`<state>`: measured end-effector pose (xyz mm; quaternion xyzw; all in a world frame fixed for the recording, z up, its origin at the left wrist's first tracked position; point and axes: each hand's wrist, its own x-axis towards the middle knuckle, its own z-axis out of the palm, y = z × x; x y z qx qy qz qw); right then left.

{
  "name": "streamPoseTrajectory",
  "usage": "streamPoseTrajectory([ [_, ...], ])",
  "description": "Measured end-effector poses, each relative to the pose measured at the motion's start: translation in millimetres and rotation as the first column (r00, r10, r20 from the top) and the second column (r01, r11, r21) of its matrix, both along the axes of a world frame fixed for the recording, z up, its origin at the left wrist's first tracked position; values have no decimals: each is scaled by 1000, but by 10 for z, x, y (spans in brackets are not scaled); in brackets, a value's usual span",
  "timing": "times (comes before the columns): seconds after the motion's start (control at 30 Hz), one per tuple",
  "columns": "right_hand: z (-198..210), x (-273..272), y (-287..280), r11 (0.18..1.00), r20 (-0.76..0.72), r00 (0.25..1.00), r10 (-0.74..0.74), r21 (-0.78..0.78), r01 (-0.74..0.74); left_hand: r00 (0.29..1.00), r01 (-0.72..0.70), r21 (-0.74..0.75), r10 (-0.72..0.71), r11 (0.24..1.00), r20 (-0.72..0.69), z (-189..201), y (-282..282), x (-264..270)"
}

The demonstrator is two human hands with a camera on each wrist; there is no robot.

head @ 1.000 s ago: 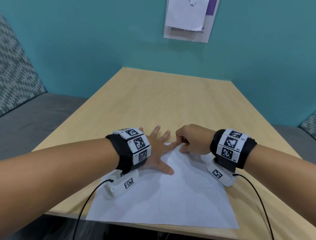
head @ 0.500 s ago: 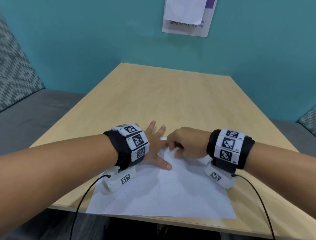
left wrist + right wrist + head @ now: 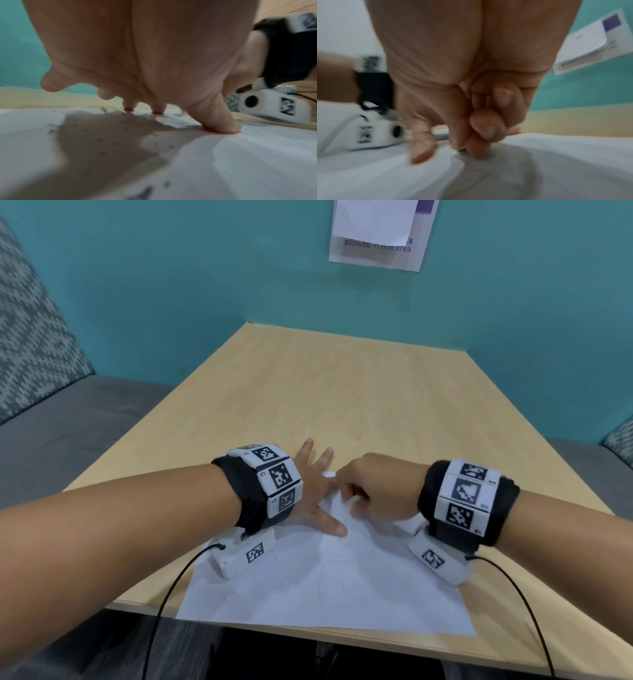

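The left hand (image 3: 313, 494) lies flat with its fingers straight and spread apart, and it presses the sheet of paper (image 3: 342, 587) down on the counter (image 3: 342, 392). The right hand (image 3: 380, 487) is just beside it and touches its forefinger. Its fingers are curled in, and the tips (image 3: 477, 147) of thumb and forefinger stand together on the paper. I cannot tell if a fold of paper is pinched between them. The sheet lies at the near edge of the counter, and its far end narrows to a point under both hands. I judge that a fold is being pressed sharp there.

The paper is thin and the counter looks smooth. If the left hand presses less, the push of the right hand may slide the sheet, and the crease would go crooked. A hard stroke at the narrow point may also tear it. The left wrist camera (image 3: 246, 556) rests on the sheet, so a move of that arm could drag it.

Behind the far end of the counter is a teal wall (image 3: 171, 285). A grey seat (image 3: 85, 419) with a patterned cushion (image 3: 30, 337) is at the left side of the counter. A printed notice (image 3: 380, 234) hangs above the far end. A black cable (image 3: 168, 590) hangs over the near edge. Only the left forefinger lies in the way of the right hand.
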<state>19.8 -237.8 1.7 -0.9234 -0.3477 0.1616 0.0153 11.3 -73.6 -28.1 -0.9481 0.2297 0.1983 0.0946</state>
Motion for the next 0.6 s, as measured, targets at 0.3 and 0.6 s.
streamPoseTrajectory([
  [0.3,2,15,-34,1000,-10,1000,5,3,-4,1000,2,-12,-2,1000,8,2,10,-12],
  [0.6,-8,-40,-51,1000,-27,999,29,11,-28,1000,3,-20,-3,1000,-3,3,8,-7],
])
